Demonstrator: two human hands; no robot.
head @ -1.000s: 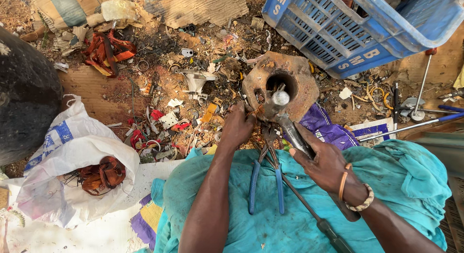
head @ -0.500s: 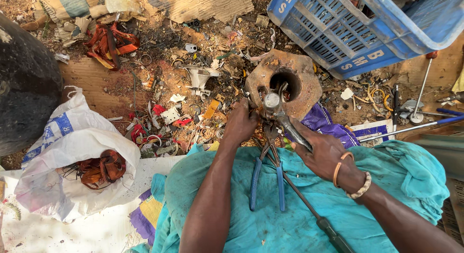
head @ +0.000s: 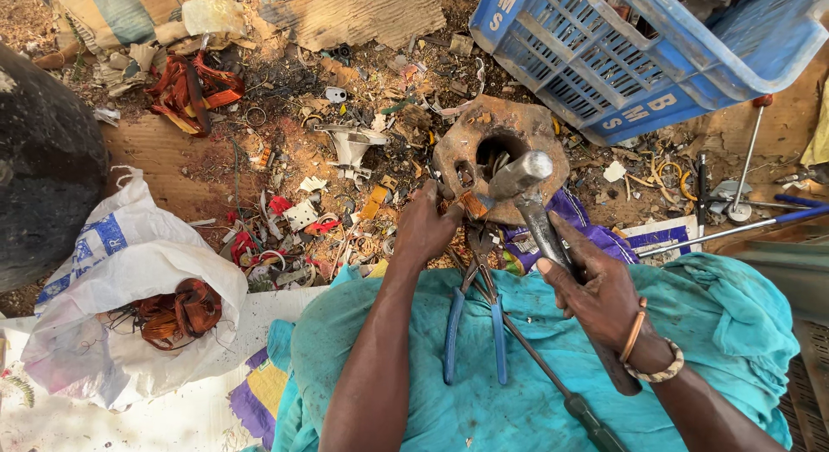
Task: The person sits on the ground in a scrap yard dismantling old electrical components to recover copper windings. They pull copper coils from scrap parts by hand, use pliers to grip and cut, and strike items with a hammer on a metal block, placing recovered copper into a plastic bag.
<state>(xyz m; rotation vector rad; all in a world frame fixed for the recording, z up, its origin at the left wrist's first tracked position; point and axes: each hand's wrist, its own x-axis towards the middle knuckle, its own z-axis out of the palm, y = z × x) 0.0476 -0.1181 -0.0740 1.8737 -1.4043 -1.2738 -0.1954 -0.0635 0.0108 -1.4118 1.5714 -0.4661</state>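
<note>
Far left on the ground sits a white plastic sack (head: 129, 271) with a tangle of copper wire (head: 177, 312) spilling from its mouth, and beyond it a litter of scrap bits over bare dirt and flattened cardboard (head: 354, 16). The person's left hand (head: 425, 229) is closed in a tight grip on a small rusty piece, pinning it against the rim of a heavy rusted metal block (head: 471, 137) with a round hole in it. That block looks dense and stiff, unlikely to shift; the pinned piece seems small and fiddly, best held low, away from the striking spot. Blue-handled pliers (head: 473, 331) lie on the teal cloth (head: 734, 314) over the lap. The right hand (head: 596, 288) is wrapped firmly round the handle of a hammer (head: 521, 174), its steel head raised just over the block. Farther right, a blue plastic crate (head: 691, 72) rests tilted. It is an outdoor, sunlit ground workplace.
</note>
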